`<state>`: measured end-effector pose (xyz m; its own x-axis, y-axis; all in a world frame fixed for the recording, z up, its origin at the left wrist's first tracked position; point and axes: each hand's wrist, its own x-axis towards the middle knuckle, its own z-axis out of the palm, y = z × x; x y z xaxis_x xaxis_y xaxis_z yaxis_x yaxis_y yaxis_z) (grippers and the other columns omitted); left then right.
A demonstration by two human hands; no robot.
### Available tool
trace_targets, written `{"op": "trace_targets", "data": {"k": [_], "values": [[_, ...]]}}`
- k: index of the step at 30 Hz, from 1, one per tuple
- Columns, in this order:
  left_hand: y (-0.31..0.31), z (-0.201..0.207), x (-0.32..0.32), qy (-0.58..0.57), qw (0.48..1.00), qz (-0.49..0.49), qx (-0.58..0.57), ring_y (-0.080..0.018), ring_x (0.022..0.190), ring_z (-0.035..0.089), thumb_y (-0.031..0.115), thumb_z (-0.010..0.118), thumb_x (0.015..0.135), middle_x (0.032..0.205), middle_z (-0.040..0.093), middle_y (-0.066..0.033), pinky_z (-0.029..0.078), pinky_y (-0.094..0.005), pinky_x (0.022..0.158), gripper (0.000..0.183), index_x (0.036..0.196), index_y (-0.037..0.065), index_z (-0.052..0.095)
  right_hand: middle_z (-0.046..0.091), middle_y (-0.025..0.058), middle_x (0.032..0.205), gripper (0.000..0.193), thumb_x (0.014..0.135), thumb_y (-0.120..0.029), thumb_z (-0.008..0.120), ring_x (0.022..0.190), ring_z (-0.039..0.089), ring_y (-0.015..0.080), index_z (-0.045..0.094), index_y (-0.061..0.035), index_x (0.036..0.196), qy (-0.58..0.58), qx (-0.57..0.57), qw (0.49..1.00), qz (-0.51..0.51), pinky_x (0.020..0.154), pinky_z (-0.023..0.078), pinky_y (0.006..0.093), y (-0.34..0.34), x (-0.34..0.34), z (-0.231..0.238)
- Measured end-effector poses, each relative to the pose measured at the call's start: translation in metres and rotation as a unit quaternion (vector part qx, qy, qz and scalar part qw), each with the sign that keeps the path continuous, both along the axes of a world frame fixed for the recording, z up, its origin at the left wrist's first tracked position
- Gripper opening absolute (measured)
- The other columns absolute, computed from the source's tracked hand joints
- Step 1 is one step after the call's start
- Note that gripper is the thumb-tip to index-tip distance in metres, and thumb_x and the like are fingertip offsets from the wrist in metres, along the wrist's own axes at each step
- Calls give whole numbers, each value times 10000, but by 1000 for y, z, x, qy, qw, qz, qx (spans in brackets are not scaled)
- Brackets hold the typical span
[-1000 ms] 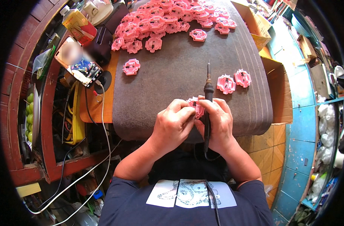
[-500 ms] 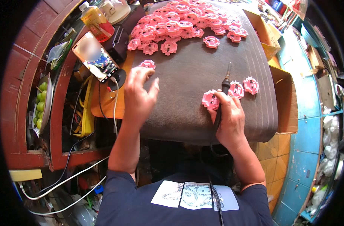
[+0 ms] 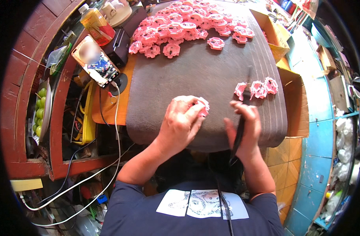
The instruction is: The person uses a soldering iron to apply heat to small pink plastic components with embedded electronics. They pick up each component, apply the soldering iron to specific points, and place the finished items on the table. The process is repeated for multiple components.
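Observation:
My left hand [image 3: 176, 122] pinches a pink plastic part [image 3: 204, 106] between thumb and fingers, over the near middle of the dark mat [image 3: 168, 78]. Part of that piece is hidden by the fingers. In my right hand [image 3: 249, 124] lies a black soldering iron [image 3: 239, 135], its blurred tip pointing away from me. The thumb of that hand stands apart from the fingers. Just beyond it, three pink parts [image 3: 258, 90] lie in a row at the right of the mat. A large heap of the same pink parts [image 3: 176, 28] covers the far end.
At the left a phone [image 3: 95, 63] leans on a stand, with a bottle [image 3: 96, 25] behind it. White cables [image 3: 117, 118] hang down there. Cardboard boxes [image 3: 296, 104] stand along the right edge. One pink part [image 3: 215, 43] lies in front of the heap.
My left hand has picked up the single pink part from the left and carried it to the middle. The right hand has let go of its part beside the other two.

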<state>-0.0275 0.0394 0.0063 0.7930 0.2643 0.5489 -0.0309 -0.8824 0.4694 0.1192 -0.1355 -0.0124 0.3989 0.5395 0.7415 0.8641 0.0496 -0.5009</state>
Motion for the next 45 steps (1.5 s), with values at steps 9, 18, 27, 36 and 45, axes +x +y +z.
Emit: {"op": "trace_targets", "data": {"k": [9,18,27,36,45], "values": [[-9,-7,4,-31,997,-56,-40,-357,1144,667,92,811,855,1224,704,-140,520,-483,1005,292,1127,25,727,683,164,1039,556,838,92,761,780,637,352,520,-29,1324,-29,-26,998,51,737,515,451,11,-18,-1],[-11,-3,4,-43,999,-25,1,-369,1134,688,17,831,816,1217,704,-149,530,-483,1021,314,1117,42,744,668,155,964,509,836,111,726,736,600,337,554,-29,1294,-16,-26,997,72,704,490,450,11,-17,0],[-16,-10,8,-32,991,-80,-98,-345,982,714,-27,798,850,1092,692,-151,589,-421,853,265,1106,21,750,670,141,1006,489,871,123,690,810,628,248,561,-7,1325,83,2,993,83,739,535,369,13,-23,-5],[-16,-11,12,-14,987,-64,-149,-321,928,739,-28,788,876,1040,710,-140,603,-387,810,197,1063,22,755,672,163,1015,489,874,93,694,795,647,330,554,-5,1333,78,42,994,56,769,539,436,14,-26,-11],[-20,-11,13,-20,987,-32,-156,-341,867,722,66,792,885,1001,704,-124,591,-420,765,142,1024,61,759,729,197,1172,531,810,-28,756,958,706,385,608,-27,1320,-59,11,996,64,871,553,494,7,-25,-12]]}}
